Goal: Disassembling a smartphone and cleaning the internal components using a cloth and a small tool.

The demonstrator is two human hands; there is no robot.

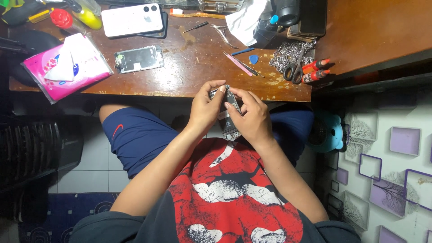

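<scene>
Both hands hold an opened phone body [227, 119] just past the near edge of the wooden table [189, 67], over my lap. My left hand [204, 108] grips its left side and top, thumb across the upper end. My right hand [252, 117] wraps the right side, with the index finger pressing on the exposed insides. The phone's inner parts face up. A detached phone screen panel [138, 59] lies flat on the table to the left.
On the table are a white phone [131, 19], a pink tissue pack [67, 66], tweezers [222, 33], a pink pry tool [238, 64], a blue pick [254, 59], scissors [294, 69] and two red-tipped tubes [315, 71]. A teal fan [326, 132] sits low right.
</scene>
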